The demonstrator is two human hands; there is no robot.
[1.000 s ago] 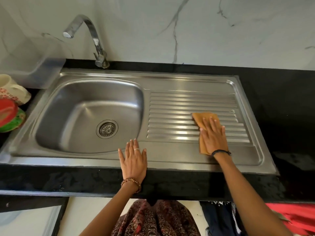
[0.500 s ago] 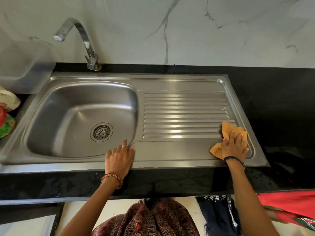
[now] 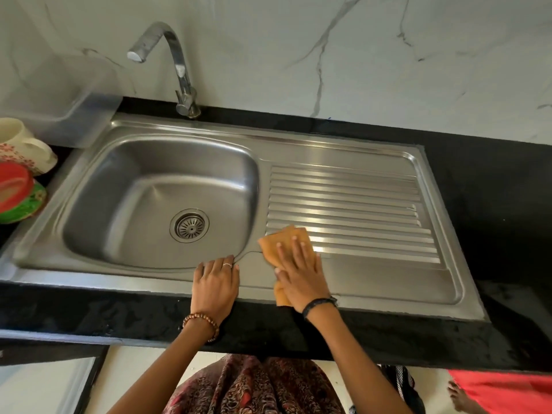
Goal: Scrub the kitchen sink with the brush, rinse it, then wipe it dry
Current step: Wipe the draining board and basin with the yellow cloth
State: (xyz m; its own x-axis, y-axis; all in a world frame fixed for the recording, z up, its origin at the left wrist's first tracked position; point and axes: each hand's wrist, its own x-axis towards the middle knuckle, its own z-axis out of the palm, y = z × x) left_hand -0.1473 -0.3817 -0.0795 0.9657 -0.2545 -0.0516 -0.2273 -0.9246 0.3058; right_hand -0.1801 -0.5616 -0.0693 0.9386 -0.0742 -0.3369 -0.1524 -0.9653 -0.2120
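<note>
Nearest: the left hand (image 3: pixel 215 283) lies flat, fingers straight, on the front rim of the stainless steel sink (image 3: pixel 89 282), fingertips at the basin's near right corner; it holds nothing and looks like a brace. Just beside it, the right hand (image 3: pixel 301 274) presses flat with straight fingers on an orange cloth (image 3: pixel 280 239), pinning it where the drainboard's (image 3: pixel 352 210) ribs meet the near flat strip. The cloth's tail hangs just over the front edge onto the black countertop (image 3: pixel 89 312).

Judged stage: the final wipe-dry. No brush in view (cannot tell where it went).

Risks:
- The palm only pins the cloth, so a fast stroke could bunch it or slip it out from under the hand, probably off the front edge.
- Ribs may keep water in the grooves if strokes run across them; wetness cannot be read through the glare.
- The basin (image 3: pixel 155 204) and drain strainer (image 3: pixel 189 225) would be missed if wiping stays on the drainboard.
- A wide leftward sweep could come close to the cups and plates (image 3: pixel 18 186) at far left.

Farther back: the tap (image 3: pixel 176 64), no water running, and a clear plastic container (image 3: pixel 68 115) against the marble wall.
</note>
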